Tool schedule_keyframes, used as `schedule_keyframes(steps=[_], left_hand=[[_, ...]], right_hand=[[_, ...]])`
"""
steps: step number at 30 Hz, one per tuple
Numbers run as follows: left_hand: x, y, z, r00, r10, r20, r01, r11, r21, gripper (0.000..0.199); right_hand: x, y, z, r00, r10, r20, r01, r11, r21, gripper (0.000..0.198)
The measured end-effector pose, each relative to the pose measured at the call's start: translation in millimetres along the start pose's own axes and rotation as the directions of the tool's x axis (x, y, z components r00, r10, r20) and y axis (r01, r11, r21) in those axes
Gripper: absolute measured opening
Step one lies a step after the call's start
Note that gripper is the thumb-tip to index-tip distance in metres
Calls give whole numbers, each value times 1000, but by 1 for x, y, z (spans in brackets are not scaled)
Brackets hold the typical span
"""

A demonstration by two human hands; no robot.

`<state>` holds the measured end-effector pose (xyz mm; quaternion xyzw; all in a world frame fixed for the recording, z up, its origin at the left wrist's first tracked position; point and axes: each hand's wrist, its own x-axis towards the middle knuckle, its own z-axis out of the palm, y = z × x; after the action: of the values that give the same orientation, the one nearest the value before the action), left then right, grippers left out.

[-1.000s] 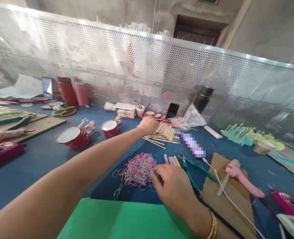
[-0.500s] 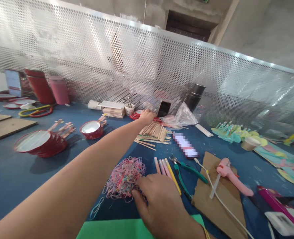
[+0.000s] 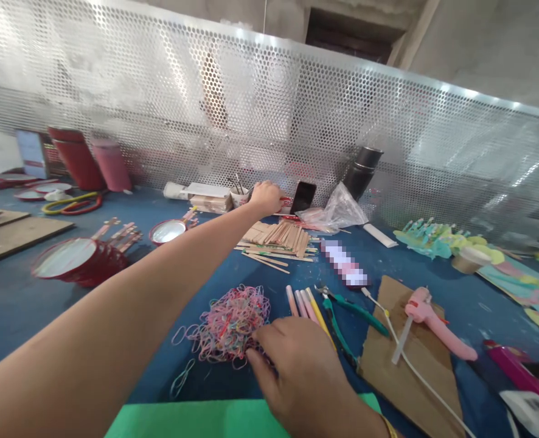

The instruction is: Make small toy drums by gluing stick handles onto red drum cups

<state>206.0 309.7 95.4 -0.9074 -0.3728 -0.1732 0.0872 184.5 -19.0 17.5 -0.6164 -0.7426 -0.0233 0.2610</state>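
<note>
My left hand (image 3: 266, 198) is stretched far across the blue table, beside a paper cup (image 3: 239, 199) with thin tools in it. Its fingertips are turned away and hidden; something red (image 3: 286, 203) shows at its right side. Close to me, my right hand (image 3: 299, 362) rests palm down at the right edge of a heap of small coloured rubber bands (image 3: 233, 322). Its thumb and forefinger stand apart with nothing visible between them. Beneath my wrist lies a green sheet (image 3: 196, 420). Wooden sticks (image 3: 283, 237) are piled below my left hand.
Markers (image 3: 302, 303), green-handled pliers (image 3: 354, 310) and a pink glue gun (image 3: 438, 322) on cardboard (image 3: 415, 395) lie to the right. A phone (image 3: 345, 264) lies behind them. At left stand red drum-shaped pieces (image 3: 80, 261). A perforated metal screen (image 3: 251, 109) runs along the back.
My left hand has lifted slightly, and the red rings formerly seen left of it no longer show there. My right hand stays by the rubber bands. The view has shifted a little.
</note>
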Motion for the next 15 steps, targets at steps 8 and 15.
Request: schedule_keyframes(steps=[8, 15], left_hand=[[-117, -6, -48, 999, 26, 48, -10, 955, -298, 23], [-225, 1, -59, 991, 81, 111, 17, 728, -685, 54]], right_hand=[[9, 20, -5, 989, 127, -76, -121, 990, 76, 23], [17, 19, 11, 954, 291, -67, -214, 823, 525, 44]])
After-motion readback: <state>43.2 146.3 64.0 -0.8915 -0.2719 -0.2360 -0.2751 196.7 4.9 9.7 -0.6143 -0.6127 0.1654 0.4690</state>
